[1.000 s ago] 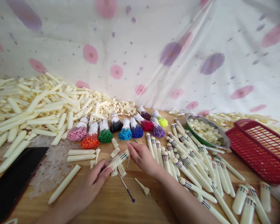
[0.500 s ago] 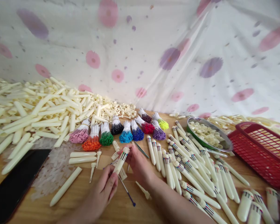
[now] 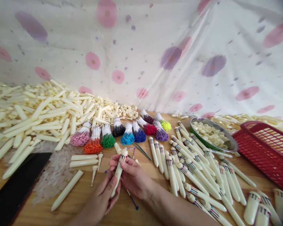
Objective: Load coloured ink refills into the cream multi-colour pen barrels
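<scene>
A cream multicolour pen [image 3: 118, 175] stands tilted between my hands, its slotted top with coloured sliders pointing up and away. My left hand [image 3: 105, 191] is closed around the lower barrel, thumb lying along it. My right hand [image 3: 135, 175] grips the upper part, its thumb near the coloured sliders and its fingers behind the pen. Below my right hand a thin refill with a blue end [image 3: 134, 202] lies on the table, partly hidden. Metal tweezers [image 3: 142, 151] rest just beyond my fingers. Bundles of coloured refills, such as the light blue one [image 3: 127, 135], stand in a row behind.
Cream pen barrels [image 3: 37, 110] are heaped at the left, near clear plastic pieces [image 3: 53, 175] and a dark flat phone-like slab [image 3: 16, 188]. Several assembled pens [image 3: 193, 166] lie at the right. Behind them are a metal-rimmed bowl [image 3: 233, 147] of small parts and a red basket [image 3: 261, 153].
My right hand has come down onto the upper part of the pen and now grips it. The pen has shifted slightly toward me and stands a little steeper.
</scene>
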A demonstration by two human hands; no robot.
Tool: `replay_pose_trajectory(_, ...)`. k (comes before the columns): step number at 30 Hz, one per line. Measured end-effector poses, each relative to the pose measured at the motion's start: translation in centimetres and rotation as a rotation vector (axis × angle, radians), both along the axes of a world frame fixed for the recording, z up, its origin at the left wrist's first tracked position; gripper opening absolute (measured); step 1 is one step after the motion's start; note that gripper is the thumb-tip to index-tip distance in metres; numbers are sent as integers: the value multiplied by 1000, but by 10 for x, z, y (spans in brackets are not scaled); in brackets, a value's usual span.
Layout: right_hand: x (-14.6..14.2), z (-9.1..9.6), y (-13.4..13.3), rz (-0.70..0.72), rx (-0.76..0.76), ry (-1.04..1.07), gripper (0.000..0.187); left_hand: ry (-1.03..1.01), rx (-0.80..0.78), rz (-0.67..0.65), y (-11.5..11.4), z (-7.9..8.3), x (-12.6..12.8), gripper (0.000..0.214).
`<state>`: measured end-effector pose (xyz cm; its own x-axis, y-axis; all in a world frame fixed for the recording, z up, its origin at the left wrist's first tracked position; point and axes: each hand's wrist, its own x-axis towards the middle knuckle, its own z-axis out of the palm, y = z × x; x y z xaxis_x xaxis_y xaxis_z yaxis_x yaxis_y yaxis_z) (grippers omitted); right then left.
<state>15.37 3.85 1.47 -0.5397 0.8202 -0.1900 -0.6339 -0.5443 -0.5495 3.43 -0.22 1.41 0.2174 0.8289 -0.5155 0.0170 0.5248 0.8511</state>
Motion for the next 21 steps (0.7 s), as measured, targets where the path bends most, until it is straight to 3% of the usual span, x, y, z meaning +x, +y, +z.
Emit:
replay_pose_trajectory(5, 2, 1, 3, -9, 41, -15, 38, -76, 98, -20, 0, -10, -1, 54)
replay_pose_trajectory(9, 8, 9, 10, 114, 63, 52, 54, -89, 70, -49, -3, -7, -1, 51)
replay_pose_trajectory(15, 9, 13, 12, 122, 14, 82, 30, -95, 33, -71, -6, -6, 1, 53)
replay_pose_trajectory(21, 8, 9, 11, 95, 37, 41, 54, -318, 21, 23, 4, -11, 1, 51)
